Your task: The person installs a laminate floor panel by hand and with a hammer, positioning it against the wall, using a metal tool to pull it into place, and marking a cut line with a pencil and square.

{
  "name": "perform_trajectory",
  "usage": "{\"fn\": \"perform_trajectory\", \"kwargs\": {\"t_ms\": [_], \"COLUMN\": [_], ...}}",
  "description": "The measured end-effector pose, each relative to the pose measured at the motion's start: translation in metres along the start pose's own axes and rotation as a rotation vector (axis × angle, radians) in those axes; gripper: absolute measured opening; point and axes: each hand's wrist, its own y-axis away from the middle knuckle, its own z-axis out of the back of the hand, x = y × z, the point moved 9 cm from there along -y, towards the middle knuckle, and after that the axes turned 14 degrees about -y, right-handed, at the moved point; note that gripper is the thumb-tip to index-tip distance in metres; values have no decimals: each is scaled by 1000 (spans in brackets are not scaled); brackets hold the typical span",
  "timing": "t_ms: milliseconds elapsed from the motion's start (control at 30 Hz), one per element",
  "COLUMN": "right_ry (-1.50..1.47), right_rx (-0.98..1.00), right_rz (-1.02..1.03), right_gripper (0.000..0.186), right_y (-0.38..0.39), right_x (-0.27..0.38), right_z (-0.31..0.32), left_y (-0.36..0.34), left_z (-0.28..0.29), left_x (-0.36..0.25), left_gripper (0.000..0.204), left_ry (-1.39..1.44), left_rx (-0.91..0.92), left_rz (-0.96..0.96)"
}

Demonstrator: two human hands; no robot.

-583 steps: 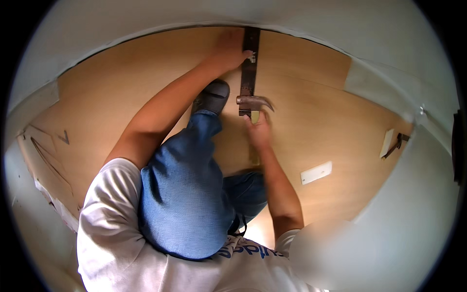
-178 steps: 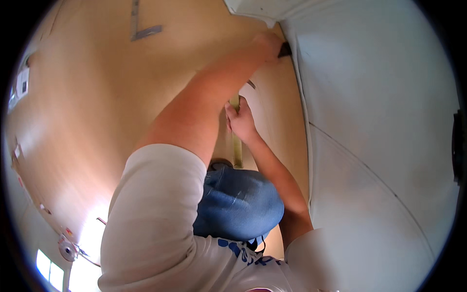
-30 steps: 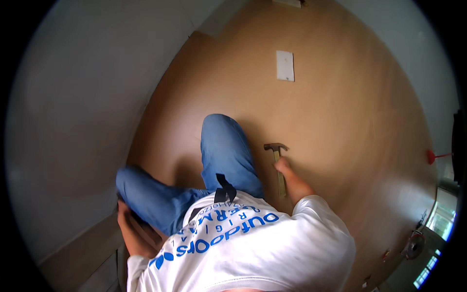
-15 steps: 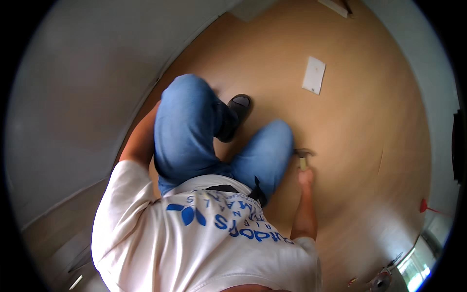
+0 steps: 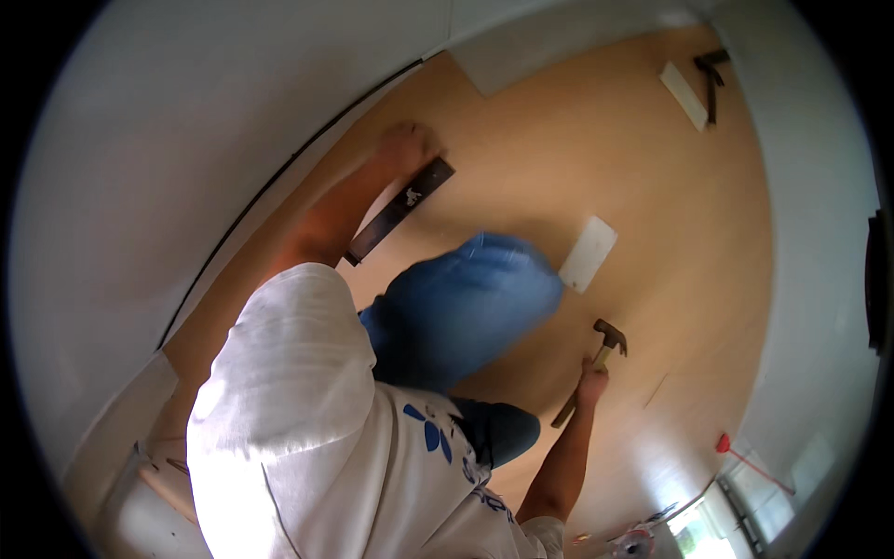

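Note:
My left hand [image 5: 406, 149] is at the upper end of a long dark metal bar [image 5: 391, 216], fingers curled and blurred by motion. The bar slants down toward my jeans, with a pale torn patch on it, beside the long left edge of the tan board. My right hand [image 5: 591, 382] grips a claw hammer [image 5: 609, 335] by its wooden handle, low on the right, head upward. My bent knee [image 5: 480, 279] lies between the two hands. A white rectangular plate [image 5: 589, 255] rests on the board just past that knee.
Grey walls [image 5: 158, 158] border the tan board [image 5: 549, 140] on both sides. At the far right corner lie a pale strip [image 5: 684, 95] and dark tool-like pieces [image 5: 711, 88]. A red object on a thin rod [image 5: 724, 443] is at the lower right, near a bright window [image 5: 694, 531].
My left arm has come out from behind my leg and reached up and forward, the dark bar now showing with it. My view has turned; the hammer remains in my right hand.

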Motion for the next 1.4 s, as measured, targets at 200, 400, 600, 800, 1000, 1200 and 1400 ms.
{"fn": "perform_trajectory", "kwargs": {"t_ms": [200, 400, 600, 800, 1000, 1200, 1400], "right_ry": [-33, 338, 387, 480, 782, 298, 210], "right_rx": [31, 154, 99, 59, 226, 483, 616], "right_rz": [33, -42, -55, 47, 292, 313, 1126], "right_gripper": [88, 98, 88, 91, 87, 86, 80], "right_y": [-107, -175, -193, -175, -182, -164, -32], "right_x": [91, 144, 160, 181, 170, 190, 291], "right_z": [-118, -188, -207, -215, -186, -171, -153], "left_y": [-84, -104, -113, -112, 73, 547, 855], "left_z": [-17, -16, -18, -22, -24, -152, -150], "left_x": [84, 76, 67, 58, -92, -260, -554], "left_gripper": [79, 79, 79, 77, 58, 56, 56], "left_ry": [-44, 21, -166, -116, 649, 469, 777], "left_rx": [-147, -96, -187, -80, 174, 381, 345], "left_rz": [98, 115, 138, 287, 319, 1107, 1912]}}
